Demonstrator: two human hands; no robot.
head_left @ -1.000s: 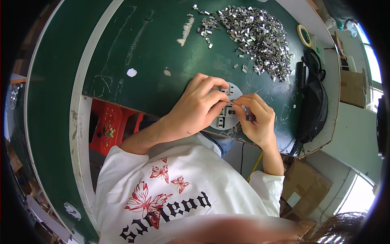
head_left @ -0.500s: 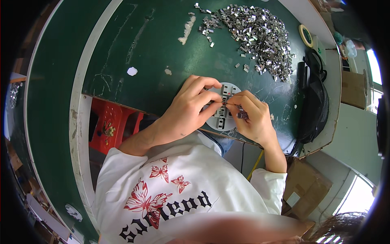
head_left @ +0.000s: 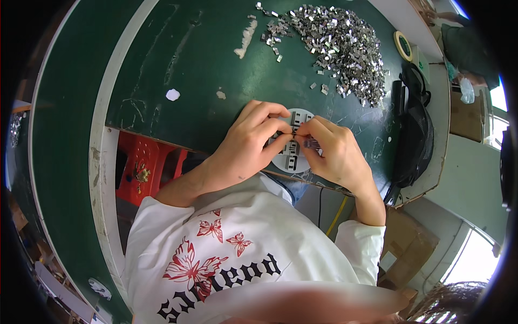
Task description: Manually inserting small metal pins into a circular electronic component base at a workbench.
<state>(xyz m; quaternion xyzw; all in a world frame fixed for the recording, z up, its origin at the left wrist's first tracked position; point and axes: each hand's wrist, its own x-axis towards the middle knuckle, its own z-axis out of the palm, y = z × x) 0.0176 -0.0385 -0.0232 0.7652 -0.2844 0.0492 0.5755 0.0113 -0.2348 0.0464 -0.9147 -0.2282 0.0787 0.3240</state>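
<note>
At the near edge of the green table lies a pale grey round plate with several small blocks and dark slots on its face. My left hand comes over it from the left, thumb and index finger pinched at a tiny dark part near its middle. From the other side my right hand pinches at the same spot. A short, dark, glassy-looking rod shows under my right fingers, apparently held in that hand; its kind is unclear. The fingertips hide most of the tiny part.
A heap of small shiny metal pieces covers the far right of the table. Beside it are a tape roll and a black mesh bag. A red stool stands under the left edge. Another person's arm shows at upper right.
My right hand has turned slightly and its wrist has shifted a little to the right. My left hand stays pinched over the plate. More of another person shows at the upper right.
</note>
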